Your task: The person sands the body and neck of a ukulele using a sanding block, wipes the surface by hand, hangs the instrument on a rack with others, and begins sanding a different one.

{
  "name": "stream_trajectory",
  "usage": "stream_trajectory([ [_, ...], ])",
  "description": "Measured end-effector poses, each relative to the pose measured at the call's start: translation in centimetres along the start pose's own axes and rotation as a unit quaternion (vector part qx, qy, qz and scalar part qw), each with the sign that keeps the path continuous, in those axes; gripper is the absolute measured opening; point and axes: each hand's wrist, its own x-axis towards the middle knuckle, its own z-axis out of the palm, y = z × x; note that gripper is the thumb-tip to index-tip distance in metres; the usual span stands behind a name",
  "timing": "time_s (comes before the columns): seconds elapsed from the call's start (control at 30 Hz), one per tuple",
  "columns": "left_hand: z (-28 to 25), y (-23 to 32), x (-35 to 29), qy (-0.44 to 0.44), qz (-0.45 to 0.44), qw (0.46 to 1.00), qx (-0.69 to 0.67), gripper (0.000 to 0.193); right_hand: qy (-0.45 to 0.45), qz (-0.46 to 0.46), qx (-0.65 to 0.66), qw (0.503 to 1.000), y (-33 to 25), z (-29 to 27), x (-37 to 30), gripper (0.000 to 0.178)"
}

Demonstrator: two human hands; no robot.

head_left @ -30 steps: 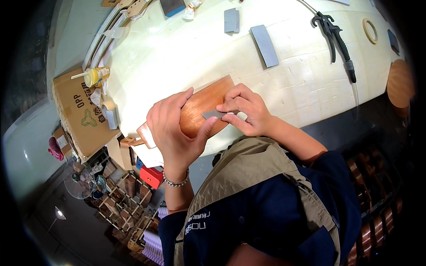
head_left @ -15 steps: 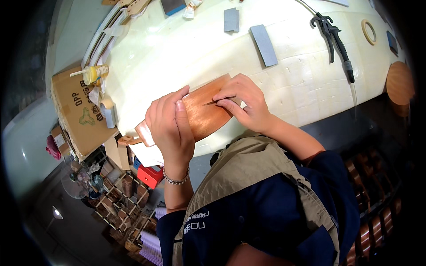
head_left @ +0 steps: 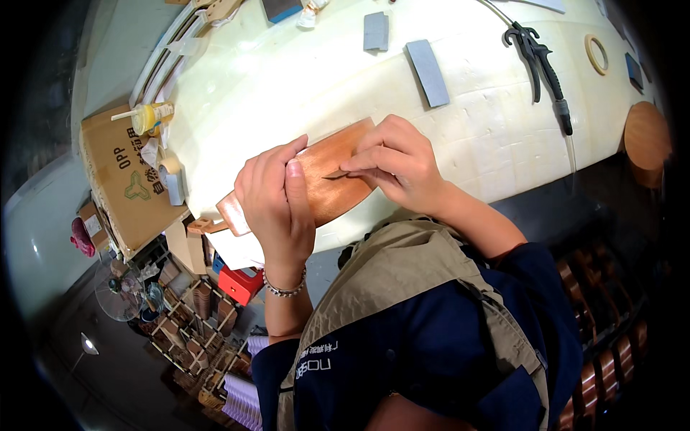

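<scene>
A glossy reddish-brown wooden panel (head_left: 334,154), gently curved, lies tilted over the pale worktop's near edge. My left hand (head_left: 273,190) is closed around its left part, thumb on the upper face and fingers over the far edge. Above the panel's right half, my right hand (head_left: 402,165) is closed in a pinch. Between its fingertips is a thin, pointed strip (head_left: 335,174), whose tip is at the wood and whose material I cannot make out. A dark shadow lies beneath it on the grain.
Grey sanding pads (head_left: 428,73) and a black air blow gun (head_left: 537,61) with a hose lie on the worktop (head_left: 287,86). A tape roll (head_left: 596,54) is at right. A cardboard box (head_left: 133,179) and a yellow drink cup (head_left: 152,118) stand left, a red box (head_left: 241,284) below.
My right hand has shifted slightly, its fingers curling closer over the strip, whose tip has moved a little left and down across the panel. The left hand keeps its hold.
</scene>
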Motion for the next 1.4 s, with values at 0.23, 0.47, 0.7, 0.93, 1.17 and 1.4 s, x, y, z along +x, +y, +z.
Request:
stream_trajectory([
  [0.23,0.0,0.0,0.1,0.002,0.002,1.0,-0.001,0.022,-0.003,0.008,0.005,1.0,0.0,-0.1,0.1,0.027],
  [0.47,0.0,0.1,0.0,0.005,-0.001,1.0,0.001,0.022,0.002,-0.003,0.003,1.0,0.1,0.1,0.1,0.027],
  [0.7,0.0,0.1,0.1,0.005,0.004,1.0,0.005,0.022,-0.007,-0.006,-0.005,1.0,-0.2,-0.3,0.3,0.028],
  [0.93,-0.1,-0.2,0.0,-0.002,0.014,1.0,-0.006,0.022,-0.022,0.07,0.062,0.995,0.3,-1.2,0.1,0.019],
  [1.17,0.0,1.0,0.7,-0.016,0.032,0.997,0.072,0.031,0.016,0.379,0.098,0.92,10.8,0.5,1.0,0.018],
  [1.4,-0.1,-0.5,-1.1,0.064,-0.043,0.99,-0.118,0.023,-0.039,0.141,-0.144,0.979,12.7,-1.2,3.8,0.077],
])
